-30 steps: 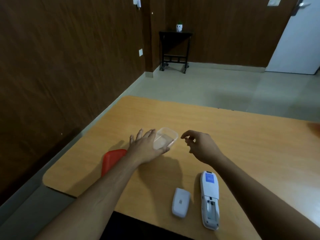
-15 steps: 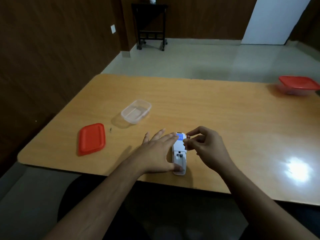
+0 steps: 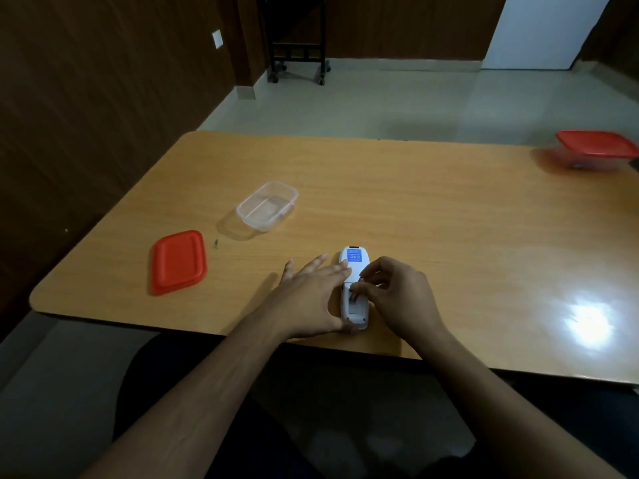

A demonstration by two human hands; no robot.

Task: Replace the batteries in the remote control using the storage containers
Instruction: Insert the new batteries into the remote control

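So I had the remote (image 3: pixel 353 267) lying face down near my edge of the table (image 3: pixel 432 216), battery bay open and pointing back at me, blue sticker at the far end. My left hand (image 3: pixel 313 299) was flat against its left side, fingers straight and spread, thumb down by the near end, basically just pinning it so it wouldn't slide. Nothing gripped there, just pressing.

My right hand (image 3: pixel 394 295) was hunched over the open bay with the fingers curled in, thumb and forefinger pinched together right at the top of the compartment. There was something small between the fingertips, pretty sure a battery, but it was too tiny and too shadowed to say for certain. Couldn't tell whether anything was already sitting in the bay either, my fingers covered most of it.

The clear container (image 3: pixel 268 205) sat open further out and to the left, well apart from the remote, and it looked like there was nothing in it. Its red lid (image 3: pixel 178 261) lay flat on the table nearer the left edge, just beside a little dark speck on the wood. The second container (image 3: pixel 596 150), with its red lid on, was way over at the far right corner. Big glare spot from the ceiling light on the right side of the tabletop.
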